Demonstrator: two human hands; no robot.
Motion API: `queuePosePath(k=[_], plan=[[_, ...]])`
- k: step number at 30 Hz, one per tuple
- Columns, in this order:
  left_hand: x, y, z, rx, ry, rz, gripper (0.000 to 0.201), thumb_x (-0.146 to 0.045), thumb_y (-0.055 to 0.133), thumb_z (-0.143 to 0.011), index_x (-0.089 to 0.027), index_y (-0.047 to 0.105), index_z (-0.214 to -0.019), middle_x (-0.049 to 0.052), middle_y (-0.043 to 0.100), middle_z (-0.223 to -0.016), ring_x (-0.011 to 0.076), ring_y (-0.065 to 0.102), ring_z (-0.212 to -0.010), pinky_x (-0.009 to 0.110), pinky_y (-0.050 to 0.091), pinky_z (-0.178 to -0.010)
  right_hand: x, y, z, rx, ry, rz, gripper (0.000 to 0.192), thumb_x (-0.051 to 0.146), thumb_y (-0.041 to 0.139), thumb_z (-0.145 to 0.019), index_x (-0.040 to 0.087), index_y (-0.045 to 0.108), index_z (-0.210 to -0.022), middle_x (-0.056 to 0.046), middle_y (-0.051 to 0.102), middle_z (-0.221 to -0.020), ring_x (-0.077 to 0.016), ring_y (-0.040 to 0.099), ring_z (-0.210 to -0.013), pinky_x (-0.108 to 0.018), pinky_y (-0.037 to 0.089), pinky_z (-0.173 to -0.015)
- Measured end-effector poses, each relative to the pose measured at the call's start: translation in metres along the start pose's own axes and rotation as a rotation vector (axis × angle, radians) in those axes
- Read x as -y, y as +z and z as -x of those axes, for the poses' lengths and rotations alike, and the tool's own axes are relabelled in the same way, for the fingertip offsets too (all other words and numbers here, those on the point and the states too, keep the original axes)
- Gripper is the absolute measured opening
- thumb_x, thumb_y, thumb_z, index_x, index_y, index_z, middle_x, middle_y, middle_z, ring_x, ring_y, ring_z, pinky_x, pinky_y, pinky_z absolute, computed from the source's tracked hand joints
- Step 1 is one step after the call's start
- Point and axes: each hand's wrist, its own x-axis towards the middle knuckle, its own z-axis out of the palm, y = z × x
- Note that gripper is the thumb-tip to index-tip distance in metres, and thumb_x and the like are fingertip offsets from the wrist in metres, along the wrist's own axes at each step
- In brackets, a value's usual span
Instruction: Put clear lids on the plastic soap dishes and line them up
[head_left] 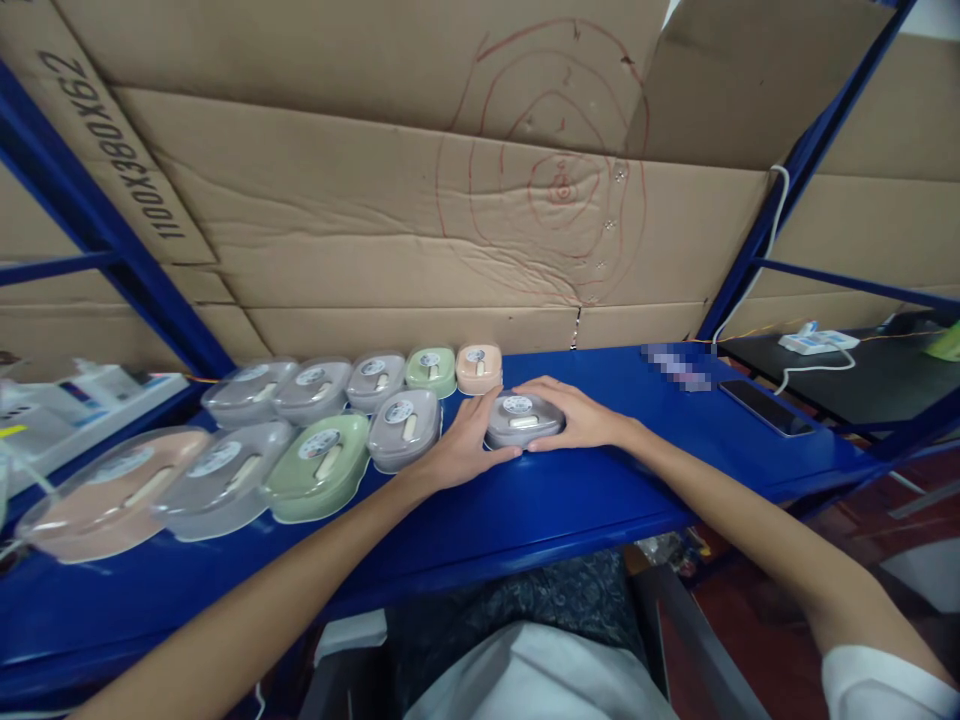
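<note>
On the blue desk (480,525), a small grey rounded box of plastic with a clear lid (523,418) is held between the two bare hands of the person, and it appears to rest on the surface. The left hand (471,442) is around its nine o'clock side and the right hand (589,414) around its three o'clock side; the fingers of both are half open and curved on the box, with the thumbs at the near edge. On the lid there are a round printed label and a short white bar. Measured from this box, another grey lidded box (405,430) stands at nine o'clock, just beside the left hand, and farther along the same direction come a green lidded box (319,468), a larger grey box (223,480) and a large peach-coloured box (120,490). A small peach-coloured box (478,370) is near, between ten and eleven o'clock, and a small green box (431,372) at ten. A black flat phone (765,408) lies at three o'clock, well apart. At twelve o'clock rises a brown cardboard wall (360,190), on which red rings (562,190) are drawn.
</note>
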Motion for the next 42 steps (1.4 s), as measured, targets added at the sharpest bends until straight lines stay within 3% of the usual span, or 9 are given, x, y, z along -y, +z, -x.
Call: queuePosePath(k=[3,7,21,28,33,37,42], plan=[[0.001,0.000,0.000,-0.001,-0.011,0.020,0.100,-0.056,0.079,-0.088,-0.023,0.027,-0.167,0.018,0.034,-0.172,0.0400,0.030,-0.161,0.059,0.029,-0.130,-0.010,0.019,-0.003,-0.088,-0.008,-0.057,0.084,0.063,0.085,-0.081,0.042,0.052,-0.156,-0.006,0.062,-0.146,-0.0323,0.060,-0.135,-0.054,0.050,-0.116],[0.001,0.000,-0.001,-0.007,-0.048,0.063,0.106,-0.057,0.083,-0.084,-0.022,0.027,-0.167,0.020,0.033,-0.172,0.0437,0.030,-0.160,0.062,0.030,-0.128,-0.018,0.027,0.003,-0.170,0.016,-0.079,0.081,0.060,0.088,-0.080,0.036,0.060,-0.152,-0.011,0.061,-0.142,-0.0327,0.061,-0.134,-0.054,0.049,-0.116],[0.005,0.003,-0.003,-0.020,-0.090,0.090,0.114,-0.059,0.088,-0.077,-0.019,0.029,-0.166,0.024,0.041,-0.165,0.0460,0.036,-0.156,0.064,0.034,-0.125,-0.019,0.029,0.003,-0.175,0.087,-0.145,0.080,0.056,0.093,-0.075,0.035,0.065,-0.147,-0.010,0.065,-0.130,-0.0302,0.066,-0.123,-0.054,0.052,-0.111],[0.006,0.002,-0.004,-0.038,-0.073,0.115,0.116,-0.057,0.089,-0.076,-0.020,0.027,-0.167,0.022,0.042,-0.167,0.0439,0.041,-0.154,0.062,0.035,-0.125,-0.037,0.012,0.002,-0.321,0.198,-0.499,0.066,0.059,0.080,-0.088,0.033,0.064,-0.146,-0.008,0.068,-0.148,-0.0295,0.066,-0.134,-0.053,0.049,-0.119],[0.006,0.002,-0.004,-0.020,-0.079,0.077,0.103,-0.058,0.087,-0.077,-0.018,0.042,-0.161,0.020,0.040,-0.170,0.0454,0.034,-0.158,0.063,0.029,-0.129,-0.073,-0.014,0.024,-0.430,0.329,-0.161,0.064,0.058,0.085,-0.082,0.031,0.070,-0.139,-0.009,0.070,-0.139,-0.0309,0.070,-0.125,-0.054,0.052,-0.114],[0.003,0.000,-0.004,-0.014,-0.077,0.069,0.100,-0.055,0.087,-0.078,-0.017,0.044,-0.160,0.021,0.043,-0.168,0.0446,0.038,-0.156,0.063,0.030,-0.129,-0.090,-0.015,0.035,-0.333,0.398,0.069,0.066,0.060,0.084,-0.082,0.029,0.070,-0.139,-0.011,0.073,-0.126,-0.0310,0.070,-0.114,-0.055,0.056,-0.106],[0.002,-0.002,-0.004,-0.018,-0.055,0.059,0.099,-0.057,0.087,-0.077,-0.018,0.047,-0.158,0.020,0.050,-0.163,0.0462,0.041,-0.154,0.064,0.033,-0.126,-0.094,-0.008,0.032,-0.203,0.379,0.231,0.069,0.061,0.080,-0.085,0.029,0.065,-0.145,-0.011,0.071,-0.138,-0.0344,0.064,-0.127,-0.058,0.050,-0.112]])
